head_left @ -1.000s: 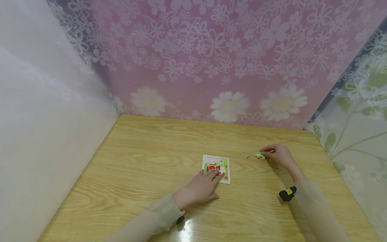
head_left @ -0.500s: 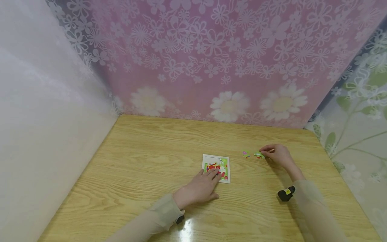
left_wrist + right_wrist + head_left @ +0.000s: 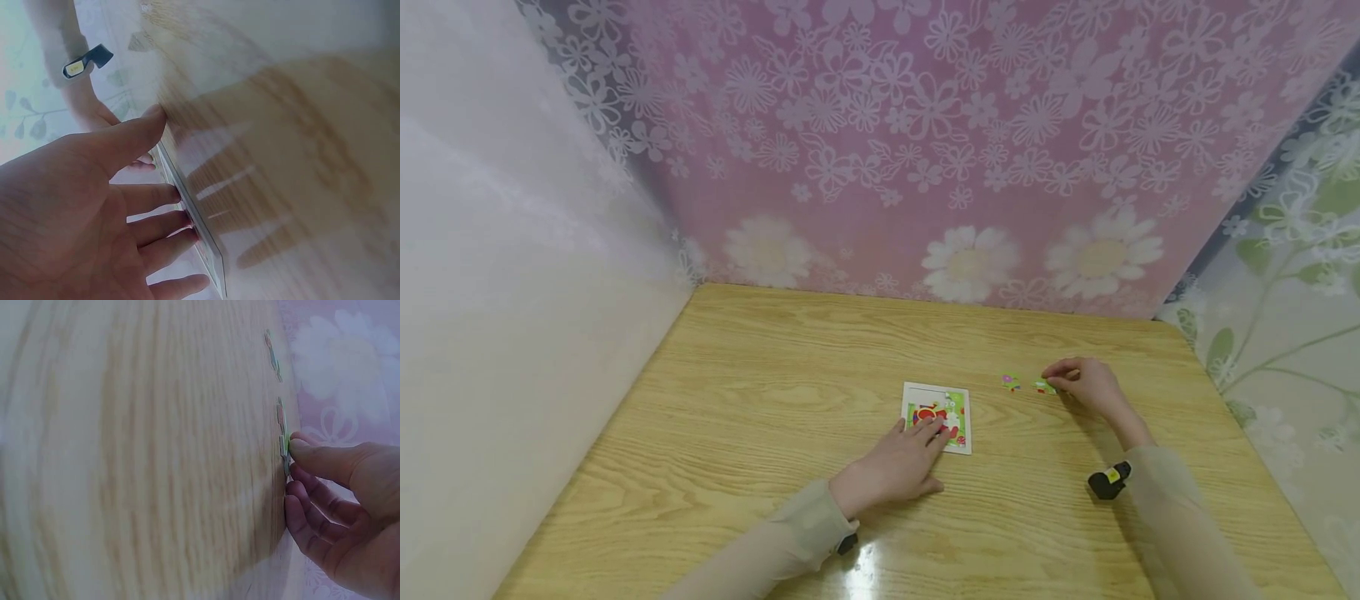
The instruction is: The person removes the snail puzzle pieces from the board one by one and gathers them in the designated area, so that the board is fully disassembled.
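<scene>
My left hand [image 3: 898,462] rests flat with straight fingers on a white-framed jigsaw puzzle board [image 3: 963,427], covering its lower left part. Red and green picture pieces show inside the frame, with a bare patch at its upper left. In the left wrist view, the fingertips [image 3: 187,217] press on the board, and the thumb lies beyond its edge. Right of the board, my right hand [image 3: 1093,387] pinches a small green puzzle piece [image 3: 285,455] between thumb and fingers, low at the table. Another puzzle piece [image 3: 280,415] lies right beside it, partly overlapped in the head view.
A loose puzzle piece [image 3: 1011,383] with a purple flower lies between the board and my right hand. The wooden table [image 3: 760,400] meets a pink flowered curtain [image 3: 880,167] at the back, a white one at left and a leafy one at right.
The pinched puzzle piece has shifted slightly and turned in my right fingers, so less of it shows at the left. My left hand and the board stay in place.
</scene>
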The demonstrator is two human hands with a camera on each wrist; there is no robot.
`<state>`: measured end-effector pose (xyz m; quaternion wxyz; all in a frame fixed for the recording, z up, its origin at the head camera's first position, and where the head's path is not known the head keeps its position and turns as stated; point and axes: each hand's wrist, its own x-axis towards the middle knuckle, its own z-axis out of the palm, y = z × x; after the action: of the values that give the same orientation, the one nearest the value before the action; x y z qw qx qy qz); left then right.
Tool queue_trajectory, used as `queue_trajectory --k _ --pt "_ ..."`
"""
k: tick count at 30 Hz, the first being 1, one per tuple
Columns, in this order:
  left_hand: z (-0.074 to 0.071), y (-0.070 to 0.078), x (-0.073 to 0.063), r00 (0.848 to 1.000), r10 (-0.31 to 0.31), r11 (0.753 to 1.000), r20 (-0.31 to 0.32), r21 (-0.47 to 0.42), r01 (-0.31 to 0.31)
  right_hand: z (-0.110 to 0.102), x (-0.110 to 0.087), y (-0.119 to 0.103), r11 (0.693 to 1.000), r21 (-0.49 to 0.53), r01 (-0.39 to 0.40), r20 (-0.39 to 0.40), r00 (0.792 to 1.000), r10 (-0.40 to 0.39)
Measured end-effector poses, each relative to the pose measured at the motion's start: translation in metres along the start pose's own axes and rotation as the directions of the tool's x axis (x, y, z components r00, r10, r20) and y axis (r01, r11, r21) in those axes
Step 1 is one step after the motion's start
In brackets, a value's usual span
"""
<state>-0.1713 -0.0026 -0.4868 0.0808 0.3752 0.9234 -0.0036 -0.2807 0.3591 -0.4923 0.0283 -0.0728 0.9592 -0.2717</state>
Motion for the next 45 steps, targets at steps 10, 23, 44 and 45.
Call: queue_trajectory --k 10,23,44,45 --pt "0.000 -0.001 0.001 1.000 0.001 1.000 0.007 0.016 -0.002 0.001 -0.007 -0.009 0.998 0.055 0.027 -0.097 0.995 -0.022" --pt "-0.002 -0.001 0.000 1.000 0.001 1.000 0.015 0.011 -0.001 0.010 -0.011 -0.032 0.988 0.125 0.089 -0.077 0.994 -0.080" --pt "-0.002 0.000 0.000 1.000 -0.001 1.000 0.018 0.011 0.001 0.035 -0.007 -0.085 0.939 0.305 0.160 0.030 0.984 -0.177" --pt "-0.002 0.000 0.000 1.000 0.000 1.000 0.019 0.009 0.000 0.037 -0.007 -0.088 0.937 0.308 0.164 0.032 0.983 -0.182"
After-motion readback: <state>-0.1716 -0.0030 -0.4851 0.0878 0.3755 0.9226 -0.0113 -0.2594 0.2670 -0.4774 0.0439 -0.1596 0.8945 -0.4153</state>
